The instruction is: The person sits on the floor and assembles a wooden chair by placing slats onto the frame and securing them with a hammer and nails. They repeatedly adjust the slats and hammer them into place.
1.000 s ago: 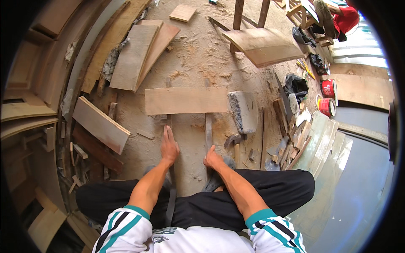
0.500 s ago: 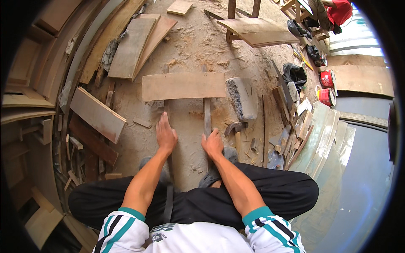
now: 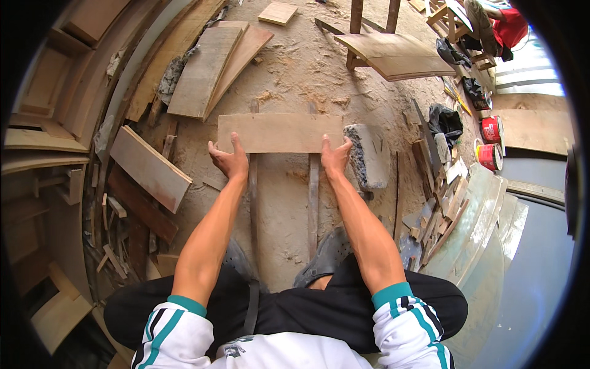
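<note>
A rectangular plywood board lies crosswise over two narrow wooden strips, the left strip and the right strip, which run toward my feet. My left hand is closed at the board's near left corner, thumb on top and fingers by the left edge. At the near right corner my right hand grips the same way, its thumb on the top face. Whatever the fingers do under the board is hidden. Just right of that hand lies a rough grey concrete block.
Plywood pieces lie at the far left, with another panel nearer. A low stand holds a curved sheet. Wood scraps, red paint cans and a black bag line the right. A person in red sits beyond.
Both my hands have left the strips and moved forward and outward onto the board's near corners. The hammer near my right foot is now mostly hidden by my forearm. The view has shifted slightly.
</note>
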A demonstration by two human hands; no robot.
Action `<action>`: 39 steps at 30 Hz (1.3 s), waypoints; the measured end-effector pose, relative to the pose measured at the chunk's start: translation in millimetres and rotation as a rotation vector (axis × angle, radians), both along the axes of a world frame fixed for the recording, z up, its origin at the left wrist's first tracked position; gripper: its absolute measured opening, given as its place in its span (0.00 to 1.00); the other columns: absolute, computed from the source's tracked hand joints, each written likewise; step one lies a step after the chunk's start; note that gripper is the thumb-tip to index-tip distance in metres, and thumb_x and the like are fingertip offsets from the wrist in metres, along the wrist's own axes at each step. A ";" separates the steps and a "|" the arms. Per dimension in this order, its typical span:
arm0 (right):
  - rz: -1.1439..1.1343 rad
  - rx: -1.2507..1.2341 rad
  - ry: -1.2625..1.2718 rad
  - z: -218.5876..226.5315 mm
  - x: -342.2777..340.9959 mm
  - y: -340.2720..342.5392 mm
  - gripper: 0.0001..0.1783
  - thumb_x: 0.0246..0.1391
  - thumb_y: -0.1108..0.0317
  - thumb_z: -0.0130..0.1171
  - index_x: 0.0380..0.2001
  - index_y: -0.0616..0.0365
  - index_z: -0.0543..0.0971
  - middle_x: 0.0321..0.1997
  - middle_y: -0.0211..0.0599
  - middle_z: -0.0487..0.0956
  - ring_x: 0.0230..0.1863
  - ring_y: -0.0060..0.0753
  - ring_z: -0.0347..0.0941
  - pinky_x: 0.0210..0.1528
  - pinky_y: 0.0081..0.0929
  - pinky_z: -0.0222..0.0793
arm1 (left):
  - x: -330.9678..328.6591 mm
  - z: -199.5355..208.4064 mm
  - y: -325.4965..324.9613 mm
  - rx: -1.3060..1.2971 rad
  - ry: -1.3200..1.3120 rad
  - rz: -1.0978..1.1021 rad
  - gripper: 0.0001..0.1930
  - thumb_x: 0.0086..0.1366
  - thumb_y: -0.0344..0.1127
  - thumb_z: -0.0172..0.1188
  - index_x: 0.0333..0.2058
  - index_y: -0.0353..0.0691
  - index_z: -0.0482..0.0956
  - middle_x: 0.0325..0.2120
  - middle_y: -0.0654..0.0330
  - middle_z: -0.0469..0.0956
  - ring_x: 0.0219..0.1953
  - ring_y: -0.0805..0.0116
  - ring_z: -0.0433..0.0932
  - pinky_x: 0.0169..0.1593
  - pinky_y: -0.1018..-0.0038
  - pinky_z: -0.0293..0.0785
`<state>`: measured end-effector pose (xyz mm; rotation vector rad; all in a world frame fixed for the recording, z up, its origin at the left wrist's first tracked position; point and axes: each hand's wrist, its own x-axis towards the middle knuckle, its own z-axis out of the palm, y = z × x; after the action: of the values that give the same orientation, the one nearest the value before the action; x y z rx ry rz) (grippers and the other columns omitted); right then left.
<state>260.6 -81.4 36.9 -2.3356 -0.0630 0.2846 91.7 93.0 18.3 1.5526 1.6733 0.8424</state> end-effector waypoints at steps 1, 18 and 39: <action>-0.002 -0.004 -0.010 -5.2 1.5 0.1 0.43 0.57 0.49 0.60 0.62 0.71 0.56 0.61 0.64 0.63 0.64 0.61 0.58 0.66 0.47 0.55 | 5.9 -0.5 2.4 -0.061 0.005 0.036 0.45 0.61 0.59 0.62 0.61 0.28 0.55 0.56 0.39 0.64 0.61 0.42 0.62 0.64 0.55 0.58; 0.141 -0.036 0.168 -5.6 18.6 -10.2 0.41 0.56 0.48 0.62 0.60 0.67 0.61 0.55 0.65 0.72 0.56 0.63 0.70 0.58 0.46 0.65 | -5.6 -13.0 4.9 0.038 0.129 -0.084 0.38 0.58 0.62 0.63 0.52 0.35 0.65 0.49 0.44 0.71 0.54 0.45 0.70 0.55 0.55 0.66; 0.660 -0.393 -0.416 10.1 -24.8 -5.1 0.45 0.54 0.42 0.61 0.66 0.58 0.61 0.71 0.54 0.53 0.72 0.56 0.47 0.70 0.57 0.43 | 12.1 43.6 13.4 0.128 0.677 -0.885 0.52 0.59 0.63 0.59 0.71 0.43 0.44 0.72 0.43 0.39 0.73 0.44 0.38 0.72 0.50 0.38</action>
<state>235.7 -86.5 47.0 -2.6632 -1.0769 0.1277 103.8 106.4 61.9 2.5416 1.0889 -0.0669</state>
